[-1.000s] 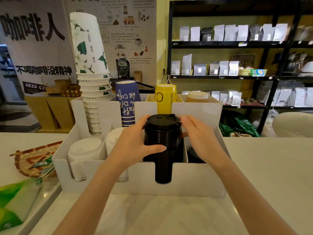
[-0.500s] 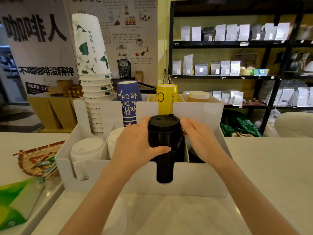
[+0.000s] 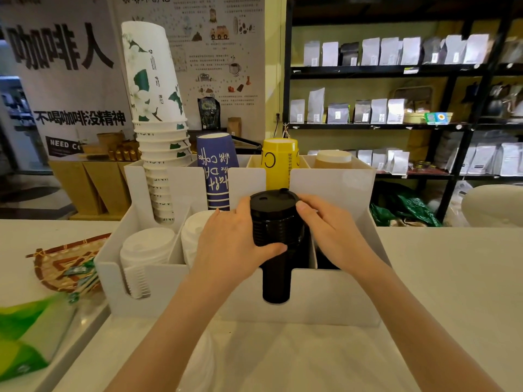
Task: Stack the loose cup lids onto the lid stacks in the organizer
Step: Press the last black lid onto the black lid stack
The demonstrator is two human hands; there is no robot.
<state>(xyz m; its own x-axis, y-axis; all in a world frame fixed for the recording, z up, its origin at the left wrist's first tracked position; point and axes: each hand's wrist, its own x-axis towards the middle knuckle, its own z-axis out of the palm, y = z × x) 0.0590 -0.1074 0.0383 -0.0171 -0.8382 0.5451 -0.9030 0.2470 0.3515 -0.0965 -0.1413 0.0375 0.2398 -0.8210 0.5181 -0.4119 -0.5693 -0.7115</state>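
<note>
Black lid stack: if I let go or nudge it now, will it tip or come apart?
Probably top-heavy: the black lid stack rises well above the organizer wall. Ribbed sides suggest nested lids that could separate. Likely light plastic.

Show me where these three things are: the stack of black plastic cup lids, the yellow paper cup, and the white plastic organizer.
stack of black plastic cup lids (image 3: pixel 276 222): head view, ribbed side between the hands.
yellow paper cup (image 3: pixel 278 162): head view, printed side wall.
white plastic organizer (image 3: pixel 325 295): head view, bare front wall.

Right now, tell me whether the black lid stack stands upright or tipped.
Upright. The black lid stack rises straight from its organizer slot, left hand and right hand gripping its sides.
</note>
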